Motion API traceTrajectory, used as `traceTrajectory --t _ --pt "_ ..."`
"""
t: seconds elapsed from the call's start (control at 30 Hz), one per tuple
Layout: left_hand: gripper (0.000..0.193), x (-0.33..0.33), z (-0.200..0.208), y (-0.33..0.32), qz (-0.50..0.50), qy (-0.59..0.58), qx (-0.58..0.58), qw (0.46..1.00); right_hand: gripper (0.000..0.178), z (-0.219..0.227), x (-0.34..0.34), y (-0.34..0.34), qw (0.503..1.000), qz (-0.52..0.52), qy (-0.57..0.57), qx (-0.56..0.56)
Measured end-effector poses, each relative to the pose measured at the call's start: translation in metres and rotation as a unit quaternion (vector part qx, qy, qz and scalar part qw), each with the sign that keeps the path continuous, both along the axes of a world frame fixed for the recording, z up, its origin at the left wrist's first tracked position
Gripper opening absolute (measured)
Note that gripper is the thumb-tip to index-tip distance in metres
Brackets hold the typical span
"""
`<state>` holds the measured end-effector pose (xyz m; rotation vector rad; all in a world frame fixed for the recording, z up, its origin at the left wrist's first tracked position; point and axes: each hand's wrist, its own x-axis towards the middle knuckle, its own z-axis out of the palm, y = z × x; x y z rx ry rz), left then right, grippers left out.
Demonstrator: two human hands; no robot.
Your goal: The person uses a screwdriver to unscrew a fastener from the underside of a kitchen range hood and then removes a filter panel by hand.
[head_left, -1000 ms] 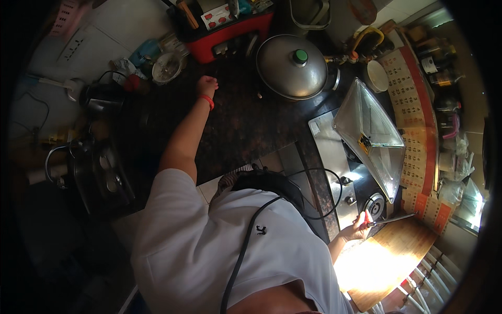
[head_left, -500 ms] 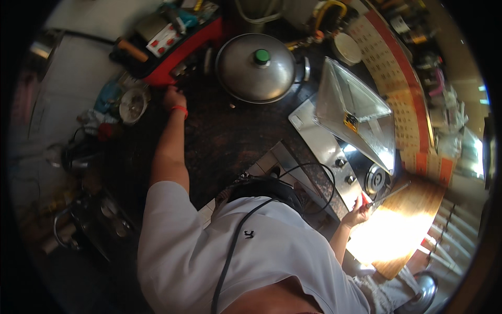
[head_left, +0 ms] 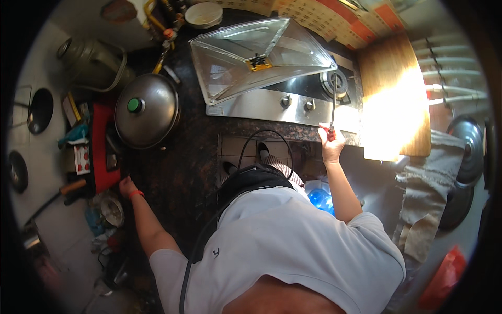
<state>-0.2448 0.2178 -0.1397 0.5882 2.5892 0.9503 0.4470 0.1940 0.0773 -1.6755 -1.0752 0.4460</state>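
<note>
My right hand [head_left: 332, 146] is closed around the red handle of a screwdriver [head_left: 333, 102], whose long metal shaft points away from me past the gas burner [head_left: 334, 85]. Just left of the shaft, a clear plastic cover [head_left: 230, 78] with a yellow and black fitting at its middle leans over the steel gas stove [head_left: 251, 103]. My left hand [head_left: 127, 187], with a red band on the wrist, rests at the near end of a red box [head_left: 104, 157]. Its fingers look curled in, but what they hold, if anything, is too small to make out.
A lidded wok [head_left: 149, 118] with a green knob stands on the dark countertop [head_left: 162, 172]. A wooden board [head_left: 387, 78] in bright sunlight stands right of the stove. A thermos flask [head_left: 94, 63] and a white bowl [head_left: 204, 15] are at the back. A black cable loops before me.
My view has turned to the right, so the stove and board now lie more in front of me. The screwdriver stays in my right hand, and my left hand remains by the red box.
</note>
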Motion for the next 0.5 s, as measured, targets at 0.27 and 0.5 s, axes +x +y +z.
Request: traceTrajectory --t 0.27,0.5 --pt "0.023 0.007 0.023 0.011 0.063 -0.101 0.050 0.992 0.024 -0.026 0.073 -0.047 0.983 -0.165 0.001 -0.074" --pt "0.024 0.087 0.069 -0.026 0.210 -0.052 0.167 0.962 0.032 -0.068 0.178 -0.092 0.925 -0.316 -0.132 -0.161"
